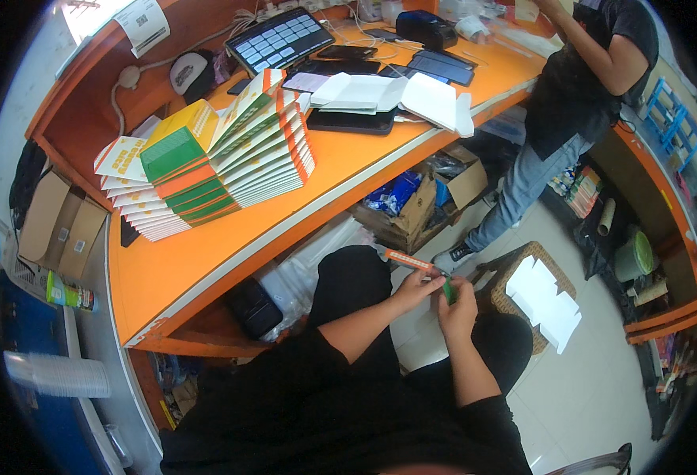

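Over my lap, my left hand [416,292] and my right hand [460,310] come close together with fingers closed. They grip a small paper carton with an orange-and-white strip [408,260] pointing up to the left and a green part between the fingers. My fingers cover much of it, so how far it is folded is hidden. Just right of my knee, a flat white die-cut carton blank [540,299] lies on a wicker stool [509,294]. Fanned rows of green, orange and white cartons [206,170] stand on the orange desk [158,273] ahead of me.
A touch-screen terminal [279,41], white papers [364,93] and a dark tablet [348,121] occupy the desk. Under it sits an open cardboard box [435,206] of packets. Another person [574,87] stands at the desk's far right. Stacked plastic cups [59,375] are at my left.
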A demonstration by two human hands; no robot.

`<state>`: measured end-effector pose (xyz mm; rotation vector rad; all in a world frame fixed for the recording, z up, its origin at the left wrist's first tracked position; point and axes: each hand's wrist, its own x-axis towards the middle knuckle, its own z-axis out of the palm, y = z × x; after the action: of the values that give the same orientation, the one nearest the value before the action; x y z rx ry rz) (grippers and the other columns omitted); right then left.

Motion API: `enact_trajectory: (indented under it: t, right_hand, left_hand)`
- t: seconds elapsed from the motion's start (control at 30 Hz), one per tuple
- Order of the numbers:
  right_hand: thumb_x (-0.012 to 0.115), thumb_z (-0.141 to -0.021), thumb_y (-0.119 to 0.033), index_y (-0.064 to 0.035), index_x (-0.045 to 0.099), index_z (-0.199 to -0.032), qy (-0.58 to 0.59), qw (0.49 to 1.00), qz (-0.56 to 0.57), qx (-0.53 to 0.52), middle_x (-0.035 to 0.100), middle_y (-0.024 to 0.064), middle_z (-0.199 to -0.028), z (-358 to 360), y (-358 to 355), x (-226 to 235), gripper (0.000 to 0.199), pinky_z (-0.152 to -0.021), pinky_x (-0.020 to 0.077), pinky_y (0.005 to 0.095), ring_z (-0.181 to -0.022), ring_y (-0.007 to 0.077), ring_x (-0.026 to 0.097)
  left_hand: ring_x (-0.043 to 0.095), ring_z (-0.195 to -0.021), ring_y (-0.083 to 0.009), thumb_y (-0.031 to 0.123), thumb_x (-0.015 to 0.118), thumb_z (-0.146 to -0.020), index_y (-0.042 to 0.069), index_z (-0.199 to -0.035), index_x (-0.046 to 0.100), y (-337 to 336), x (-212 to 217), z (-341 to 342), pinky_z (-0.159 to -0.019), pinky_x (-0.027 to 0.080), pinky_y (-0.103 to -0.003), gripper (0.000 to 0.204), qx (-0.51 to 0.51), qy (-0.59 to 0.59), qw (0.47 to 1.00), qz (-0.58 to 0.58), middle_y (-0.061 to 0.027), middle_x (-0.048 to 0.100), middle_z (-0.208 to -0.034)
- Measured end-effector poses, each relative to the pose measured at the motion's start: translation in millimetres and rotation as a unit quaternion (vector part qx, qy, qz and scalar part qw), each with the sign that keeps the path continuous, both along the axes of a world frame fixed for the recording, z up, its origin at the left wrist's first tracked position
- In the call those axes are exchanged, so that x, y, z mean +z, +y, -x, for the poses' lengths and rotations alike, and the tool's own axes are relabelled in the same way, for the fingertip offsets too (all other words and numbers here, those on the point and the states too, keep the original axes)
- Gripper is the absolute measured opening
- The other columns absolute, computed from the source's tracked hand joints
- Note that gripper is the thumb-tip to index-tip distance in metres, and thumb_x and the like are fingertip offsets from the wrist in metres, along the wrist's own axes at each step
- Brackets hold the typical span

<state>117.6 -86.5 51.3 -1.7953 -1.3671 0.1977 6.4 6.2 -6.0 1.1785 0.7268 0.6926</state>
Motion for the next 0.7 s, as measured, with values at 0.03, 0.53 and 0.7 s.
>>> enact_trajectory:
  t: [0.03, 0.53, 0.7]
  right_hand:
    - [0.069, -0.074, -0.007, -0.0067, 0.059, -0.099, -0.05, 0.998, -0.01, 0.03, 0.062, 0.0121, -0.108, 3, 0, 2, 0.028, -0.083, 0.0446, 0.0431, -0.1, 0.0334, 0.059]
    - [0.068, -0.082, -0.013, -0.0073, 0.06, -0.087, -0.047, 0.997, -0.05, -0.035, 0.066, 0.0083, -0.103, 0, 3, 7, 0.011, -0.086, 0.0381, 0.0385, -0.097, 0.0267, 0.06]
    - [0.067, -0.082, -0.011, -0.0057, 0.061, -0.085, 0.03, 0.997, -0.07, -0.018, 0.064, 0.011, -0.11, -3, 4, 2, 0.009, -0.093, 0.0387, 0.0406, -0.103, 0.0301, 0.06]
  left_hand:
    - [0.061, -0.096, -0.0151, 0.028, 0.063, -0.092, 0.004, -0.115, 0.053, 0, 2, 0, -0.077, 0.051, -0.028, 0.034, -0.002, -0.046, 0.999, 0.006, -0.0048, 0.059, -0.108]
    - [0.06, -0.095, -0.0151, 0.021, 0.067, -0.09, 0.001, -0.107, 0.06, -9, 5, 1, -0.081, 0.048, -0.032, 0.027, 0.047, 0.085, 0.989, -0.113, -0.0067, 0.062, -0.106]
    - [0.058, -0.098, -0.0176, 0.025, 0.067, -0.09, 0.002, -0.109, 0.059, -12, -3, -2, -0.085, 0.046, -0.034, 0.031, 0.055, 0.023, 0.997, -0.057, -0.0094, 0.061, -0.105]
